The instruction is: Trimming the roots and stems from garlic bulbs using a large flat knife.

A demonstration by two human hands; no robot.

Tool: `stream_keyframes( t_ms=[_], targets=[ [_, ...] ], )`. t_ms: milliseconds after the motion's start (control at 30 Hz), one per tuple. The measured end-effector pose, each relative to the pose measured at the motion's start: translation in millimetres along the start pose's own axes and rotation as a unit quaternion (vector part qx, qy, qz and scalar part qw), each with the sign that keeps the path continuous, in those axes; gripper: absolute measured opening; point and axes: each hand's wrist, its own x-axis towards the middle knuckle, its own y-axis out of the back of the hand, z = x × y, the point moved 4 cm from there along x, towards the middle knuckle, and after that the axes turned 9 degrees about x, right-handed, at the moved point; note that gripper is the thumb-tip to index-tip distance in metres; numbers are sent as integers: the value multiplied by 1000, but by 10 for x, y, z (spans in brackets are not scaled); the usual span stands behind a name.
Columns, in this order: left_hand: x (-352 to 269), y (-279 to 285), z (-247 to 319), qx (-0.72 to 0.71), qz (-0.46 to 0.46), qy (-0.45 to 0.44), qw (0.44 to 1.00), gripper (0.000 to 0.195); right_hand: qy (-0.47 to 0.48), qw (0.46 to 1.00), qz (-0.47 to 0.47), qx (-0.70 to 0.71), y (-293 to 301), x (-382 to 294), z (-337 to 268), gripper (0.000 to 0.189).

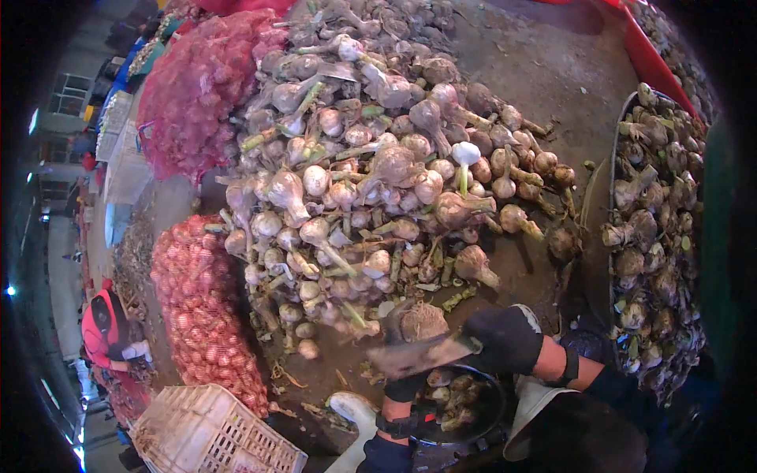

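My right hand [502,340], in a dark glove with a light cuff edge, is closed around the handle end of a blurred, broad-bladed knife [414,356]. The blade points left and passes over my left hand [407,387], whose dark glove shows below it; the fingers are hidden. Just above the blade a large garlic bulb [423,321] turns its roots towards me; whether my left hand grips it is not visible. A big heap of garlic bulbs with stems [355,195] spreads in front. Below my hands a round container [502,408] holds several trimmed bulbs.
Red mesh sacks, one bulging [195,94] and one upright [207,313], stand left of the heap. A pale plastic crate [195,428] lies lower left. At right is a large container full of garlic [641,236]. Another person [106,331] in red works far left.
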Motion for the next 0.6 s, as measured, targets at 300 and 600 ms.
stream_keyframes(
  t_ms=[300, 600],
  targets=[
    [132, -207, -276, -146, -102, 113, 977, 42, -26, 986, -77, -145, -122, -4, -28, 41],
    [-420, -316, -384, -278, -185, 226, 915, 38, -10, 987, -95, -132, -287, -118, 395, 42]
  ],
)
